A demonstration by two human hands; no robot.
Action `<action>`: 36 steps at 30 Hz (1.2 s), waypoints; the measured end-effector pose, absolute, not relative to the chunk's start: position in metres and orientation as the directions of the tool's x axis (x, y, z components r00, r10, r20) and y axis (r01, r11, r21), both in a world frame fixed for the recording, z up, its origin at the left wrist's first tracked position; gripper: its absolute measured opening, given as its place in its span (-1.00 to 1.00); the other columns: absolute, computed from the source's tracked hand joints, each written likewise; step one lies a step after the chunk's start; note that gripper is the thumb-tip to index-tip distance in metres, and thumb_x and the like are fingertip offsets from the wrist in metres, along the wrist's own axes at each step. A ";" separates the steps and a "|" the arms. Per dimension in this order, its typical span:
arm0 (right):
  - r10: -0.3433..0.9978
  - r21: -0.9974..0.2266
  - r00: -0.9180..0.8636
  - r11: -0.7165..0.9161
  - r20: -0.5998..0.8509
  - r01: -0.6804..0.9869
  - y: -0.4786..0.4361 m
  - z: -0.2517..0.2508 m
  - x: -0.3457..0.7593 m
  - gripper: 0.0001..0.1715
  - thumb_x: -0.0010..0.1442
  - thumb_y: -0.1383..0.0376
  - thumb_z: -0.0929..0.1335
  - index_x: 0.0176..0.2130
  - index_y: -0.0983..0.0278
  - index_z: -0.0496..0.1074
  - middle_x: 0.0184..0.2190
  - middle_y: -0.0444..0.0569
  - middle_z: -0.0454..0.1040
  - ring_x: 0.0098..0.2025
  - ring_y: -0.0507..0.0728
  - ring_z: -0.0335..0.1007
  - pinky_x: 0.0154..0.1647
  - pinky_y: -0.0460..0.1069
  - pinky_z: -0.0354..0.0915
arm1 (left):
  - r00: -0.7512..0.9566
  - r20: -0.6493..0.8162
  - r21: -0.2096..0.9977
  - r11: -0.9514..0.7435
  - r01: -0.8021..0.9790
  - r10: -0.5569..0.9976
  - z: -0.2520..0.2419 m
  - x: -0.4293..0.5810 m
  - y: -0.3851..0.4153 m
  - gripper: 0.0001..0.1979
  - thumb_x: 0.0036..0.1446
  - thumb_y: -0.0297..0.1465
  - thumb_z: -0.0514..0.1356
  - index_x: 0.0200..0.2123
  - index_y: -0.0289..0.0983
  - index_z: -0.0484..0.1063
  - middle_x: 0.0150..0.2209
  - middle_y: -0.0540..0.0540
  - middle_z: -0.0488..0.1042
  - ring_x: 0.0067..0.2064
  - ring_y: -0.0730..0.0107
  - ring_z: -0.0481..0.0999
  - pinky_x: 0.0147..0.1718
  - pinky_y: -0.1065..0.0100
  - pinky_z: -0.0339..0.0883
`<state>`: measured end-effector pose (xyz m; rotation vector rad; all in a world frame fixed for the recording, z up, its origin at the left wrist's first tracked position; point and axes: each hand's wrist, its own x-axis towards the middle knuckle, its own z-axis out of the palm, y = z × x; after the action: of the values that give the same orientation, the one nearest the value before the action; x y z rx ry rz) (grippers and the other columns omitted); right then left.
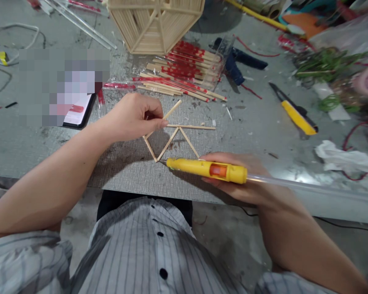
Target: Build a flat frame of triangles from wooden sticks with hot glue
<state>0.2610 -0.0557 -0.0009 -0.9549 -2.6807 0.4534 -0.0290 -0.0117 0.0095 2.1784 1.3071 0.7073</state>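
Note:
My left hand (141, 116) is closed, with thumb and fingers pinching a thin wooden stick (173, 108) near the upper left of a zigzag stick frame (168, 143). The frame lies on the table, its slanted sticks meeting a long horizontal stick (196, 127). My right hand (230, 171) is wrapped around a yellow glue gun (196, 168) with a clear glue stick (272, 181) coming out of its back end. The nozzle points left and is at the frame's lower corner; whether it touches the wood I cannot tell. Part of the frame is hidden by my left hand.
A large wooden stick structure (156, 24) stands at the back. Before it lie red-tipped sticks (187, 69) in plastic. A phone (79, 110) is at left, partly blurred. Rightward are a utility knife (294, 110), crumpled tissue (346, 157) and green plant-like strands (325, 67).

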 end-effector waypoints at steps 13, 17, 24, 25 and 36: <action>0.697 -0.400 -0.710 0.682 0.101 0.612 -0.056 -0.002 0.261 -0.59 0.29 0.00 0.26 -0.10 0.17 0.54 -0.32 -0.01 0.65 -0.42 0.13 0.56 -0.45 -0.04 0.37 | 0.385 0.176 0.655 -0.400 0.641 0.906 0.013 -0.028 -0.013 -0.87 0.07 -0.37 0.24 -0.49 -0.27 0.47 -0.53 -0.01 0.45 -0.46 0.44 0.36 -0.43 0.36 0.15; 0.685 -0.394 -0.721 0.695 0.107 0.602 -0.055 -0.003 0.262 -0.58 0.30 -0.02 0.25 -0.10 0.15 0.54 -0.33 -0.02 0.65 -0.44 0.12 0.56 -0.47 -0.05 0.35 | 0.387 0.184 0.658 -0.406 0.635 0.904 0.012 -0.028 -0.013 -0.87 0.07 -0.39 0.25 -0.49 -0.29 0.48 -0.54 -0.02 0.45 -0.47 0.44 0.36 -0.43 0.35 0.15; 0.637 -0.402 -0.751 0.742 0.173 0.537 -0.057 -0.014 0.269 -0.62 0.33 0.03 0.26 -0.01 0.13 0.48 -0.26 -0.02 0.65 -0.36 0.12 0.59 -0.40 -0.05 0.38 | 0.392 0.180 0.656 -0.407 0.635 0.902 0.013 -0.029 -0.013 -0.87 0.07 -0.35 0.22 -0.49 -0.26 0.46 -0.53 -0.02 0.45 -0.46 0.43 0.36 -0.43 0.36 0.14; 0.637 -0.404 -0.751 0.742 0.176 0.534 -0.057 -0.014 0.269 -0.63 0.32 0.04 0.26 0.00 0.13 0.47 -0.25 -0.02 0.65 -0.35 0.12 0.59 -0.38 -0.04 0.39 | 0.394 0.177 0.656 -0.407 0.636 0.902 0.013 -0.029 -0.013 -0.86 0.07 -0.34 0.22 -0.49 -0.25 0.46 -0.53 -0.01 0.45 -0.46 0.43 0.36 -0.43 0.36 0.15; 0.669 -0.366 -0.738 0.712 0.094 0.599 -0.055 -0.003 0.263 -0.56 0.33 -0.05 0.21 -0.09 0.09 0.52 -0.33 -0.07 0.64 -0.42 0.12 0.57 -0.48 -0.04 0.36 | 0.401 0.210 0.653 -0.433 0.621 0.892 0.012 -0.030 -0.013 -0.86 0.07 -0.34 0.22 -0.48 -0.28 0.46 -0.54 -0.02 0.45 -0.47 0.44 0.35 -0.45 0.37 0.14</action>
<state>0.2628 -0.0550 -0.0027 -1.0134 -2.6993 0.4641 -0.0302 -0.0128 0.0116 2.1843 1.2902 0.7532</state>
